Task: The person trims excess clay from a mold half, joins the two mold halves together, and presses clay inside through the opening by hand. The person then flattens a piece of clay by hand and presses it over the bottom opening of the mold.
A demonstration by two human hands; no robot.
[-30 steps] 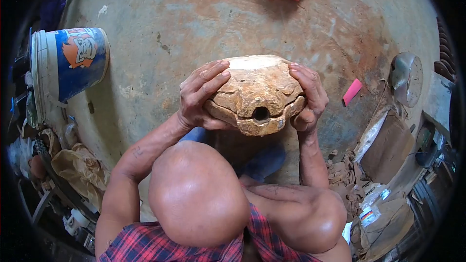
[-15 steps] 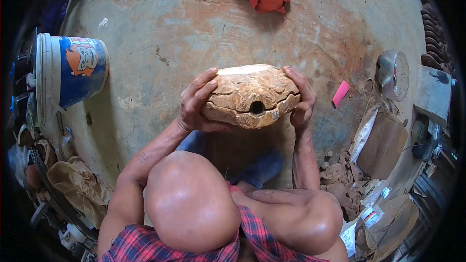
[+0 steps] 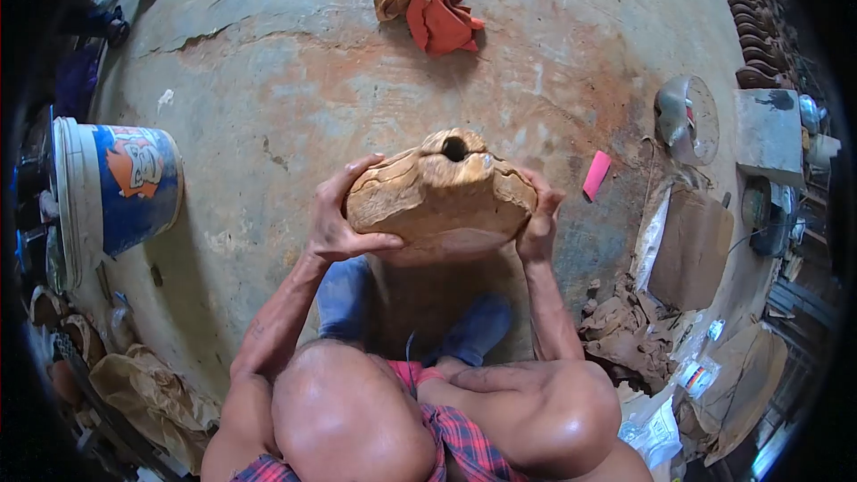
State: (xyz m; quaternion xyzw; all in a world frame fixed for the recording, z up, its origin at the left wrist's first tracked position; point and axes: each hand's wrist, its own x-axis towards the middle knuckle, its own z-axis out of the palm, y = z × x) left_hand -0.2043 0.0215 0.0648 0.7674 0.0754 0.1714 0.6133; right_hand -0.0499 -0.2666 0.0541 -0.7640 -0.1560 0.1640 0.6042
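Note:
Between my hands, raised over the floor in front of my knees, is a bulky tan two-part mould [image 3: 428,205]. A seam runs along it, and a dark round hole opens on its raised spout. My left hand [image 3: 337,219] grips its left end, thumb along the lower face and fingers over the upper edge. On the opposite end, my right hand [image 3: 540,219] is closed around the right side, its fingers partly hidden. Below the mould are my blue-covered feet [image 3: 478,326].
A blue and white bucket [image 3: 134,183] stands at left. A knotted red and tan cloth [image 3: 433,0] lies ahead. On the right are a pink strip [image 3: 596,176], a metal ring-shaped piece [image 3: 686,120], a concrete block [image 3: 769,136] and brown clay scraps [image 3: 629,330].
The mould has tilted in my hands: its hole, formerly facing me low on the front, now sits at the top. My view has shifted slightly; both hands keep their grip.

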